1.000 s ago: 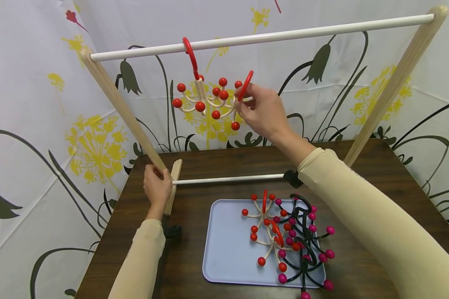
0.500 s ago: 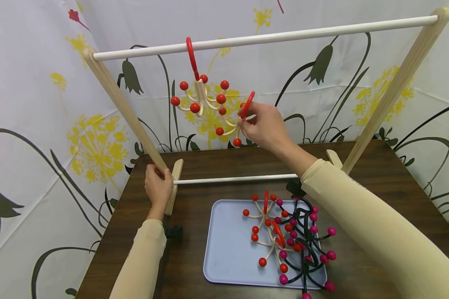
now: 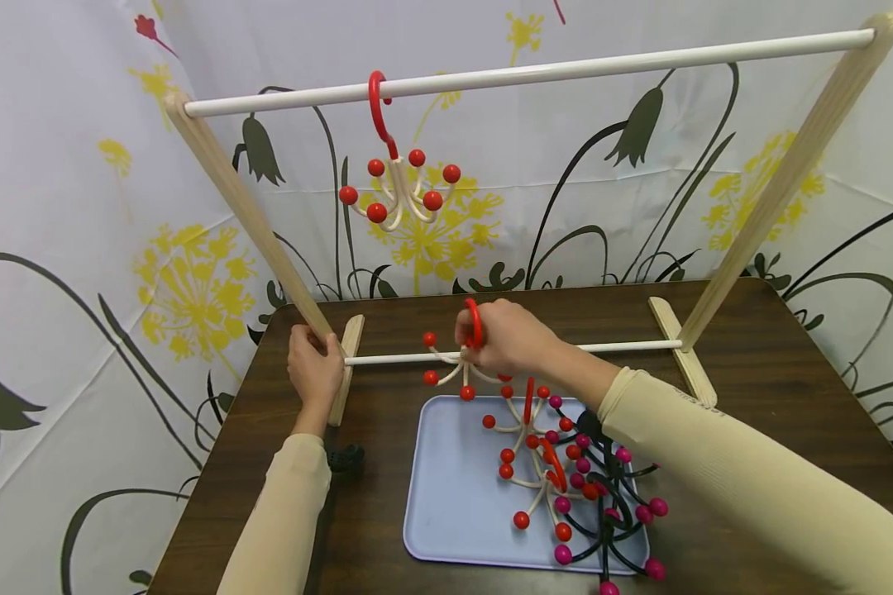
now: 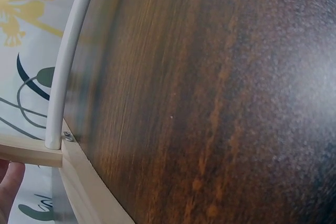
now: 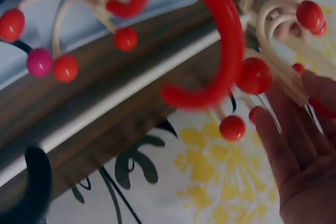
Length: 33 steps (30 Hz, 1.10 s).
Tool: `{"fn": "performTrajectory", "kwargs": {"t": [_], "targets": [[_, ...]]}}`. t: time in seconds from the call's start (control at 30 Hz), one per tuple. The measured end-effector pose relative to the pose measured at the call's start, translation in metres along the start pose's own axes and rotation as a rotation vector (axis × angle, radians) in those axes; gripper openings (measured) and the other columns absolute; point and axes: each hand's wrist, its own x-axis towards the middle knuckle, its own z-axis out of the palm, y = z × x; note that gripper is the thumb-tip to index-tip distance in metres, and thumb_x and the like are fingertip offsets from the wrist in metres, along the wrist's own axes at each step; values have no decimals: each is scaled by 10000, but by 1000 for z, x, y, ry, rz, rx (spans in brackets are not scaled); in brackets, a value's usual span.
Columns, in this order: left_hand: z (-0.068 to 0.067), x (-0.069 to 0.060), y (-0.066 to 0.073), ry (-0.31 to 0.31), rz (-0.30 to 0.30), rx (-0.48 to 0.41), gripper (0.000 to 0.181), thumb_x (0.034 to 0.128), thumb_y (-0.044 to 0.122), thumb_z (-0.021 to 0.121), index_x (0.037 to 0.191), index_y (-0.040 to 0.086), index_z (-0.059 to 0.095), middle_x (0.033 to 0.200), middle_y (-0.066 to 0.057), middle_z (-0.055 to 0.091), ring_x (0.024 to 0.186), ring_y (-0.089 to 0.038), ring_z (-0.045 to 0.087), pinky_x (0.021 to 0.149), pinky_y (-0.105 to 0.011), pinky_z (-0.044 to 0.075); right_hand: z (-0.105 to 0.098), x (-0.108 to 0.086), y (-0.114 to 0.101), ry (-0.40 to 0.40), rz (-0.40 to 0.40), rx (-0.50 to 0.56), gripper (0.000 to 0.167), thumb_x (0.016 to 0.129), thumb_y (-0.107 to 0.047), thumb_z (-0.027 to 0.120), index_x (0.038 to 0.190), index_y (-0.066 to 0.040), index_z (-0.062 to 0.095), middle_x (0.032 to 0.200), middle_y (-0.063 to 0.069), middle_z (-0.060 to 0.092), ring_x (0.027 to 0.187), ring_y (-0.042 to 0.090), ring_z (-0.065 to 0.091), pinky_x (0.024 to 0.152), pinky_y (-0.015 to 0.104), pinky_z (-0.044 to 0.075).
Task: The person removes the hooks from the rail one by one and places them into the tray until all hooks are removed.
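Note:
My left hand point(image 3: 315, 372) grips the lower end of the left wooden post point(image 3: 249, 219); in the left wrist view only a fingertip point(image 4: 11, 182) shows beside the wood. My right hand point(image 3: 509, 335) pinches a small hanger with a red hook point(image 3: 475, 325), curved cream arms and red balls, in front of the lower white bar point(image 3: 387, 359), just beyond the tray. Part of it is hidden behind the fingers. A similar red-ball hanger point(image 3: 398, 178) dangles by its hook from the upper white rod point(image 3: 565, 70), left of centre.
On the dark table, a pale blue tray point(image 3: 446, 496) carries red-ball hangers point(image 3: 539, 487) and tangled black hangers with magenta balls point(image 3: 603, 529), some overhanging its right edge. The right post point(image 3: 789, 178) stands on a wooden foot point(image 3: 685, 355). A patterned curtain point(image 3: 432, 33) hangs behind.
My right hand has lowered its red-ball hanger from beside the hanging one down to the lower bar. The hanging one has turned slightly. My left hand keeps its place on the post.

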Motion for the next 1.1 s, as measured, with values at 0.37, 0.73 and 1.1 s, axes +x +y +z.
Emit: {"fn": "performTrajectory", "kwargs": {"t": [0.37, 0.73, 1.1], "targets": [[-2, -1, 1, 3, 3, -2, 249, 894, 170, 664, 1035, 24, 521, 924, -153, 532, 816, -348, 528, 720, -511, 389, 43, -4, -7, -247, -156, -42, 145, 863, -53, 691, 966, -145, 736, 863, -40, 689, 788, 120, 611, 737, 272, 505], [-1, -1, -1, 7, -3, 0, 245, 896, 176, 658, 1040, 30, 524, 927, -147, 538, 829, -350, 538, 732, -522, 396, 64, -6, 1, -340, -139, -119, 91, 885, -110, 701, 972, -113, 728, 861, -21, 700, 697, 98, 592, 696, 241, 510], [-1, -1, 0, 6, 9, 0, 240, 894, 173, 648, 1034, 23, 524, 933, -147, 538, 844, -350, 541, 742, -522, 399, 66, -10, 6, -390, -67, -145, 159, 885, -157, 727, 1040, -121, 732, 939, -25, 700, 827, 117, 615, 818, 281, 517]]}}
